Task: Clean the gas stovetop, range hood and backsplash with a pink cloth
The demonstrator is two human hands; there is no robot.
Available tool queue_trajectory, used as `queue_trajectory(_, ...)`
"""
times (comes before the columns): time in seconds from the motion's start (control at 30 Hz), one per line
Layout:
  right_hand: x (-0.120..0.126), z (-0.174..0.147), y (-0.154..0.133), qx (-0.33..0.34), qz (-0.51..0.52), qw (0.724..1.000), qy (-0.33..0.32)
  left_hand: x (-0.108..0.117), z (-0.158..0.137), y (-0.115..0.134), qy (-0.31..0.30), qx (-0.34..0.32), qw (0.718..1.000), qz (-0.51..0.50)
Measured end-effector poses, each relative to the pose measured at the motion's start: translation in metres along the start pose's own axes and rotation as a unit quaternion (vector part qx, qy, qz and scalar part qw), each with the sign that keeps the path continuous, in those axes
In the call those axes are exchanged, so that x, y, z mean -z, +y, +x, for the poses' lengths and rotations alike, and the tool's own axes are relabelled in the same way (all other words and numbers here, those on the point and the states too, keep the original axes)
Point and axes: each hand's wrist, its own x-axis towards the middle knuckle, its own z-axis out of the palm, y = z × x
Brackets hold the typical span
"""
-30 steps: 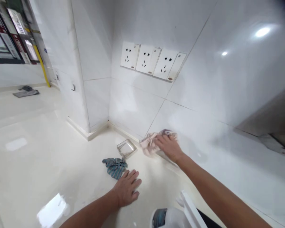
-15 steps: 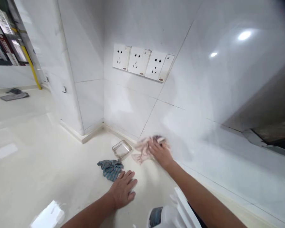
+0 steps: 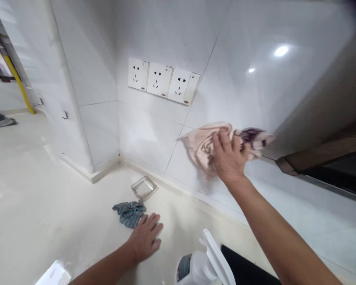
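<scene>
My right hand (image 3: pixel 230 156) presses a pink cloth (image 3: pixel 200 146) with dark purple patches against the white tiled wall (image 3: pixel 148 130), below and right of the sockets. The cloth is bunched under its fingers and slightly blurred. Lying flat on the pale countertop (image 3: pixel 86 221), my left hand (image 3: pixel 145 237) is open with fingers stretched out. Its fingertips are close to a crumpled blue-grey patterned cloth (image 3: pixel 129 213); I cannot tell whether they touch. A small clear rectangular dish (image 3: pixel 144 187) sits behind that cloth near the wall. At the bottom stands a white spray bottle (image 3: pixel 195 267), between my forearms.
Three socket panels (image 3: pixel 163 81) are set in the wall. A wall corner (image 3: pixel 91 174) with hooks (image 3: pixel 65 115) juts out at left. Beyond it are a yellow pipe (image 3: pixel 17 83) and a grey cloth (image 3: pixel 1 122). A dark-edged range hood or cabinet (image 3: pixel 338 170) is at right.
My right hand has moved the pink cloth up and to the right, from the wall's foot onto the tiles. My left hand stays flat on the countertop. The view has shifted right.
</scene>
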Motion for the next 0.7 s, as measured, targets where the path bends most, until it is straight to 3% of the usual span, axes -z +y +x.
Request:
queue_trajectory(0.1, -0.027, -0.056, -0.021, 0.087, 0.006, 0.991, -0.101, -0.001, 0.000, 0.000, 0.003, 0.000, 1.000, 0.000)
queue_trajectory(0.2, -0.051, -0.139, -0.037, 0.179, 0.017, 0.955, -0.236, 0.001, 0.000, 0.000, -0.007, 0.005, 1.000, -0.002)
queue_trajectory(0.3, -0.053, -0.179, -0.041, 0.174, -0.001, 0.935, -0.310, 0.004, 0.001, 0.001, -0.021, 0.003, 1.000, -0.005)
queue_trajectory(0.37, -0.042, -0.164, -0.039, 0.139, -0.026, 0.945, -0.296, 0.005, 0.001, 0.001, -0.019, 0.003, 1.000, -0.009)
queue_trajectory(0.5, -0.013, -0.084, -0.036, 0.054, -0.077, 0.975, -0.202, 0.006, 0.002, -0.001, -0.005, 0.003, 1.000, -0.015)
queue_trajectory(0.57, -0.008, -0.062, -0.038, 0.042, -0.089, 0.979, -0.177, 0.007, 0.003, -0.001, -0.007, 0.003, 1.000, -0.014)
queue_trajectory(0.63, -0.013, -0.068, -0.041, 0.058, -0.089, 0.979, -0.174, 0.008, 0.004, -0.001, -0.016, 0.003, 1.000, -0.014)
queue_trajectory(0.7, -0.024, -0.098, -0.042, 0.087, -0.081, 0.973, -0.196, 0.008, 0.004, 0.000, -0.021, 0.004, 1.000, -0.015)
